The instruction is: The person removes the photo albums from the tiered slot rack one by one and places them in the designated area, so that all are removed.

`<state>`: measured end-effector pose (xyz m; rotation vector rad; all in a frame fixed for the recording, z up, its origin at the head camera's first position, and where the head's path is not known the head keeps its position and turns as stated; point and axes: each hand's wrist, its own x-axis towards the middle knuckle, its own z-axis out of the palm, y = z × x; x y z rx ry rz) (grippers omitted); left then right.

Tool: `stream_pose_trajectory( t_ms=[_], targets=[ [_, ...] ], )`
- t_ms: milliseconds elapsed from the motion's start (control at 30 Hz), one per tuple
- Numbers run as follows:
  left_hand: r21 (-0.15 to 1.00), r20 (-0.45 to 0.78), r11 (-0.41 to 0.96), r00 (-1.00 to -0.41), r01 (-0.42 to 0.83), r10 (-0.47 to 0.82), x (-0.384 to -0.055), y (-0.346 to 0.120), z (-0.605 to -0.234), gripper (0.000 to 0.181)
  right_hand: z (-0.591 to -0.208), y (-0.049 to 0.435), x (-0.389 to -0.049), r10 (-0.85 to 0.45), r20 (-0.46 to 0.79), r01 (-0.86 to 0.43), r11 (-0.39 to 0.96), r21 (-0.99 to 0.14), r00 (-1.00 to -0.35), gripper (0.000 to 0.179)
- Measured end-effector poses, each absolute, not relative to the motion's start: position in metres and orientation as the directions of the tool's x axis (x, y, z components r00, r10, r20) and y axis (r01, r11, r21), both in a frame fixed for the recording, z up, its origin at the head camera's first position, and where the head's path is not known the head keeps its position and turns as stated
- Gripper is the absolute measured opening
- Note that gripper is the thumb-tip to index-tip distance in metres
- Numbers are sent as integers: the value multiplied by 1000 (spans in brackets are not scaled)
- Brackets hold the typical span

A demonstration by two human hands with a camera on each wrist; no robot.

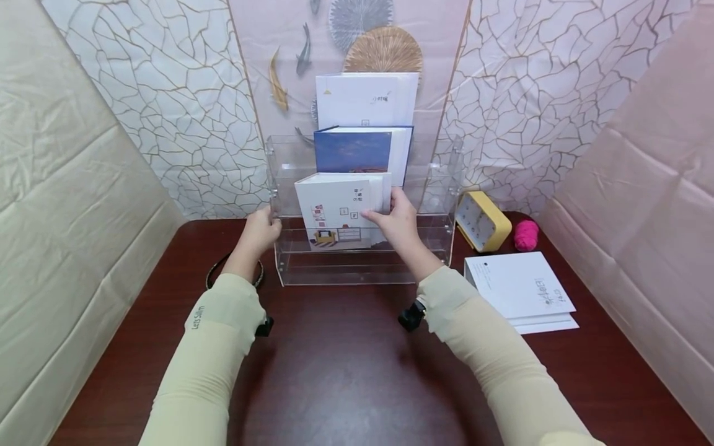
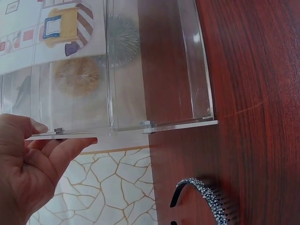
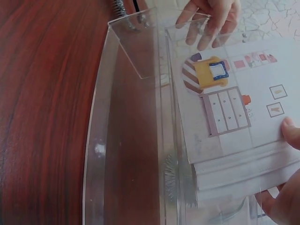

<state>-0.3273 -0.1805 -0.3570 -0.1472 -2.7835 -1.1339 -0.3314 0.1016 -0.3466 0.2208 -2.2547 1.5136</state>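
A clear acrylic book rack (image 1: 362, 274) stands on the table with books in its tiers. My right hand (image 1: 398, 224) grips a white book (image 1: 334, 207) by its right edge, thumb on the illustrated cover and fingers behind. This book (image 3: 220, 154) leans slightly in the lower part of the rack. My left hand (image 1: 259, 230) pinches the rack's left side panel (image 2: 173, 125), thumb inside and fingers outside. Behind the held book stand a blue-covered book (image 1: 352, 150) and, higher up, another white book (image 1: 362, 99).
A yellow clock (image 1: 484, 221), a ball of pink yarn (image 1: 526, 235) and a white book lying flat (image 1: 519, 285) sit right of the rack. A glittery headband (image 2: 204, 192) lies on the table (image 1: 334, 371) at the left. Patterned cloth hangs behind.
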Motion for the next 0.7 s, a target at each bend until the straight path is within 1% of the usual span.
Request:
stream_pose_trajectory(
  t_ms=[333, 700],
  targets=[
    [689, 162, 712, -986, 136, 31, -328, -183, -358, 37, -340, 93, -333, 56, 411, -358, 395, -846, -910, 49],
    [696, 153, 706, -988, 132, 34, -331, -181, -360, 38, -344, 92, -332, 45, 437, -397, 345, -851, -898, 49]
  ],
)
